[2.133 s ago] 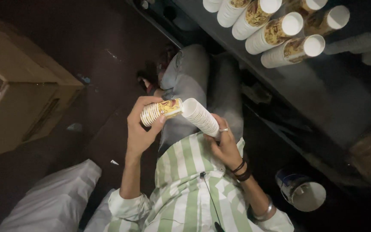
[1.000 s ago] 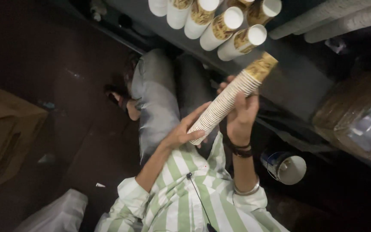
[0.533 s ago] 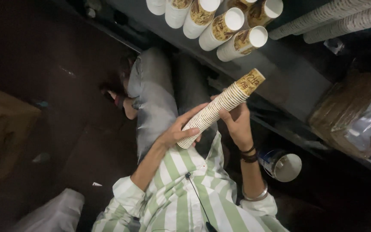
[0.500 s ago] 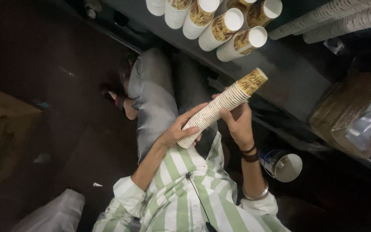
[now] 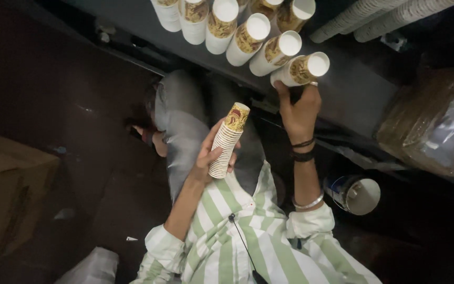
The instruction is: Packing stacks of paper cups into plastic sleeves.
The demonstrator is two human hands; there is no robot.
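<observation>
My left hand (image 5: 209, 158) is closed around a short stack of patterned paper cups (image 5: 229, 139), held tilted over my lap. My right hand (image 5: 299, 108) reaches up to a dark shelf (image 5: 353, 94), its fingers and thumb wrapped around the end cup stack (image 5: 299, 70) of a row of similar cup stacks (image 5: 237, 29) lying on their sides. Dark bands and a bangle sit on that wrist. I wear a green and white striped shirt (image 5: 237, 247).
A cardboard box (image 5: 6, 194) stands at the left on the dark floor. A plastic-wrapped brown bundle (image 5: 432, 121) lies on the right. A small round tin (image 5: 356, 194) sits under the shelf. Long white cup sleeves (image 5: 379, 13) lie top right. A white sack (image 5: 90, 265) sits bottom left.
Both hands held one long cup stack. Now my left hand keeps a shorter stack lower down, and my right hand has gone up to the end stack on the shelf.
</observation>
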